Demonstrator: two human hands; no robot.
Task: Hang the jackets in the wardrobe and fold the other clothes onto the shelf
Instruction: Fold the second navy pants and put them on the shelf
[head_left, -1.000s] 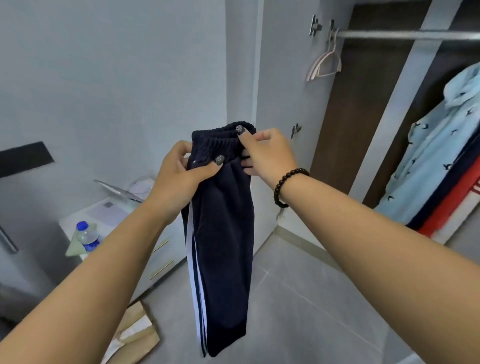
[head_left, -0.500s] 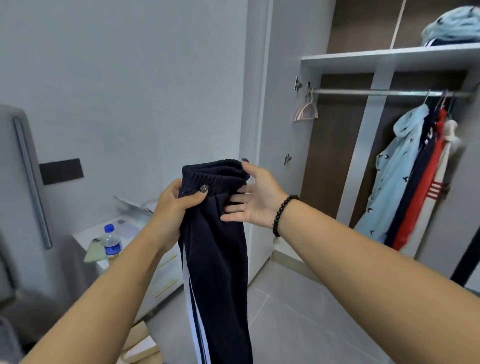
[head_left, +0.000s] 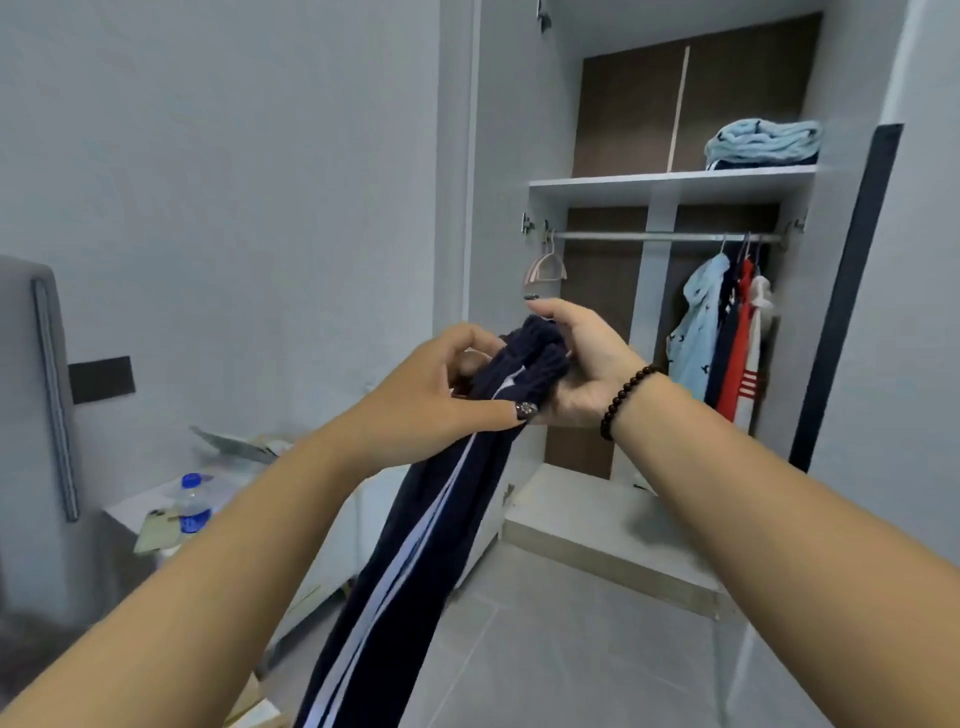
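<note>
Dark navy track pants (head_left: 415, 561) with white side stripes hang in front of me, legs trailing down toward the floor. My left hand (head_left: 441, 387) pinches the fabric just below the waistband. My right hand (head_left: 582, 364), with a bead bracelet at the wrist, cups the bunched waistband from the right. Behind stands the open wardrobe: a white shelf (head_left: 649, 184) carries a folded light-blue garment (head_left: 763, 143) on a dark one. Under it, several jackets (head_left: 722, 338) hang at the right end of the metal rail (head_left: 649, 236).
A pink empty hanger (head_left: 544, 270) hangs at the rail's left end. The wardrobe door (head_left: 498, 260) stands open on the left. At lower left are a white cabinet (head_left: 135, 506) bearing a water bottle (head_left: 193, 501), and cardboard on the floor.
My right hand went from open and flat against the pants to closed around the waistband, which is now bunched and tilted. The view has lifted and pulled back, showing more of the shelf.
</note>
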